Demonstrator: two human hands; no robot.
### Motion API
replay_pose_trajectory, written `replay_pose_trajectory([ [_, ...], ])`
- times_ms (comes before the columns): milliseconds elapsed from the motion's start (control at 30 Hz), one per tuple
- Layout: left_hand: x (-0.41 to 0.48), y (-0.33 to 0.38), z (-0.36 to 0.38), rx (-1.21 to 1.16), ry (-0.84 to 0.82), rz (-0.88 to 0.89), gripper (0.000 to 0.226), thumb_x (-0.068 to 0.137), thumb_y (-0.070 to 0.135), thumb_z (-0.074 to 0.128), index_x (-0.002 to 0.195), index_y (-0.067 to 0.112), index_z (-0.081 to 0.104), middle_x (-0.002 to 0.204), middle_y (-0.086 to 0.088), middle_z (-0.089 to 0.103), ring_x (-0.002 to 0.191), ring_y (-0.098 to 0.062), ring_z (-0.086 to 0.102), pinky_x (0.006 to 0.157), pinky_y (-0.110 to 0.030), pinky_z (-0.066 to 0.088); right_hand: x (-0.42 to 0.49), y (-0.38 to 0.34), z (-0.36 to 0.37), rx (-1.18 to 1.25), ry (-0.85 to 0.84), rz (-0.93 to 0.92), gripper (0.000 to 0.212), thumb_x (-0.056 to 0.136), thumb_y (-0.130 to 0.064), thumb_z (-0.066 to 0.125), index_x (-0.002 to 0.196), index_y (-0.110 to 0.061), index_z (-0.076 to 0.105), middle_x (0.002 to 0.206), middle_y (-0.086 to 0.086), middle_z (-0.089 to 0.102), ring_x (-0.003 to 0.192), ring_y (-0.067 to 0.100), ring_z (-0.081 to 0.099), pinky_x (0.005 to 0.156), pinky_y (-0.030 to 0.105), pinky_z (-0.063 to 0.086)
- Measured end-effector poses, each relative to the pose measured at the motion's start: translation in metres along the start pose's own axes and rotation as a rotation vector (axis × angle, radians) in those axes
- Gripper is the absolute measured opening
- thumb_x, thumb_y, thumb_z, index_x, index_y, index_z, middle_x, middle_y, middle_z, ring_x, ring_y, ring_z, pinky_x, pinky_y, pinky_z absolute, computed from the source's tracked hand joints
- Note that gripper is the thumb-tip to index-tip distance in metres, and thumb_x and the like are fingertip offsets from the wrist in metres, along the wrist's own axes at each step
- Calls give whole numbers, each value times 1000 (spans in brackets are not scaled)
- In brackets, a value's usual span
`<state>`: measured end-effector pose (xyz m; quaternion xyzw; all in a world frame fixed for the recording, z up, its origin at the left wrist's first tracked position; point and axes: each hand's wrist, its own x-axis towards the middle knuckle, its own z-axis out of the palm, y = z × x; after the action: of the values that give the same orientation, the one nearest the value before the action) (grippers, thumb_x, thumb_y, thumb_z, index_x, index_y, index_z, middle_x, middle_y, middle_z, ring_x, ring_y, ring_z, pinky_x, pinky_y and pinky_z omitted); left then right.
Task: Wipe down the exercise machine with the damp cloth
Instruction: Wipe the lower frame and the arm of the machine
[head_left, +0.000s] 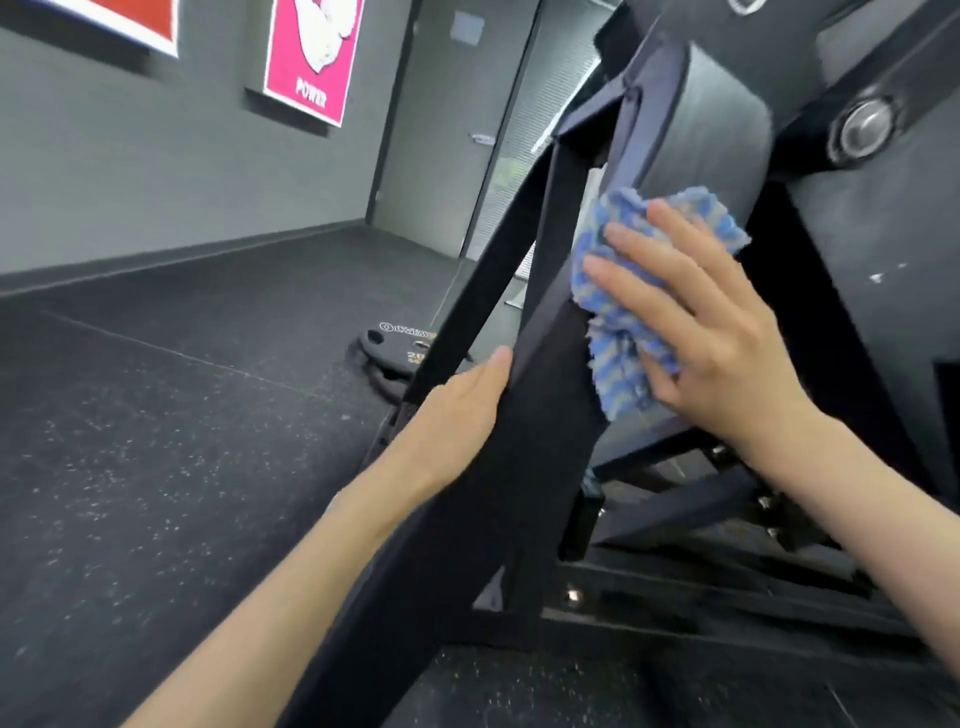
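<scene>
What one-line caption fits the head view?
Right hand presses blue cloth on machine pad; left hand steadies black frame.

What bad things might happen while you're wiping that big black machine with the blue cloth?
The cloth is bunched under the flat fingers of the right hand, so it may slip off the pad and drop into the frame below. The left hand rests along the slanted bar beside a gap; if that part moves, fingers might get pinched. A weight plate lies on the floor nearby, an easy thing to trip on.
</scene>
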<state>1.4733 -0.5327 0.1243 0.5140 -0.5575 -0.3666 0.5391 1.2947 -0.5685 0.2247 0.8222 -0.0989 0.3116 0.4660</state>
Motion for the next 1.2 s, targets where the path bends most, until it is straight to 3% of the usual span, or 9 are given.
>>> replay_pose_trajectory([
  [133, 17, 66, 9, -119, 32, 173, 49, 88, 57, 31, 87, 18, 61, 98, 0, 69, 102, -20, 62, 102, -45, 42, 22, 46, -18, 59, 15, 257, 45, 88, -1, 41, 130, -2, 55, 133, 15, 52, 132, 33, 41, 112, 39, 32],
  [333, 40, 155, 22, -2, 107, 227, 71, 94, 60, 21, 133, 7, 49, 133, -16, 52, 125, -34, 46, 106, -38, 33, 67, 94, -21, 437, 1, 676, 47, 82, -5, 46, 126, -14, 60, 125, 5, 59, 101, 14, 58, 90, 16, 40],
  [533, 39, 157, 33, 95, 252, 217, 56, 103, 39, 11, 140, 5, 36, 132, -14, 48, 126, -34, 40, 95, -38, 31, 115, 123, -11, 443, -191, 860, 31, 90, -21, 48, 116, -27, 64, 103, -1, 65, 94, 17, 55, 85, 25, 42],
  [700, 38, 162, 33, 1, 241, 104, 47, 103, 39, 14, 144, 27, 34, 142, -7, 42, 131, -26, 34, 101, -35, 24, 139, 139, 1, 407, -506, 638, 31, 88, -46, 57, 100, -18, 64, 107, -1, 58, 101, 19, 54, 92, 36, 43],
  [767, 41, 162, 32, -44, 212, 13, 41, 101, 45, 21, 111, 28, 57, 111, 1, 58, 112, -16, 47, 90, -27, 28, 138, 150, 3, 525, -391, 552, 20, 91, -32, 59, 97, -15, 67, 101, -4, 62, 96, 17, 59, 89, 39, 47],
  [833, 43, 173, 28, -58, 191, -104, 35, 100, 48, 24, 75, 34, 43, 75, 14, 44, 75, 4, 45, 71, -20, 27, 137, 164, 9, 603, -345, 466, 14, 93, -23, 59, 96, -13, 68, 96, -10, 62, 92, 15, 61, 85, 33, 48],
  [1000, 65, 203, 6, 222, -12, -267, 63, 99, 48, 8, 138, 11, 40, 124, -14, 52, 122, -32, 43, 98, -36, 31, 149, 203, 37, 303, -234, 146, 27, 76, 3, 62, 102, -3, 66, 105, 9, 64, 94, 29, 56, 84, 36, 47],
  [1067, 81, 220, -5, 217, -55, -358, 68, 99, 47, 7, 136, 1, 41, 127, -23, 51, 120, -35, 47, 102, -40, 34, 154, 208, 41, 300, -250, 193, 32, 71, 4, 65, 101, -5, 67, 107, 8, 64, 98, 29, 56, 80, 43, 48],
  [1200, 125, 249, -39, -40, 127, -405, 64, 100, 49, 12, 93, 7, 60, 87, -13, 62, 79, -26, 58, 72, -32, 46, 162, 172, 27, 521, -314, 417, 28, 83, -33, 56, 71, -10, 68, 73, 3, 65, 68, 24, 60, 60, 25, 41],
])
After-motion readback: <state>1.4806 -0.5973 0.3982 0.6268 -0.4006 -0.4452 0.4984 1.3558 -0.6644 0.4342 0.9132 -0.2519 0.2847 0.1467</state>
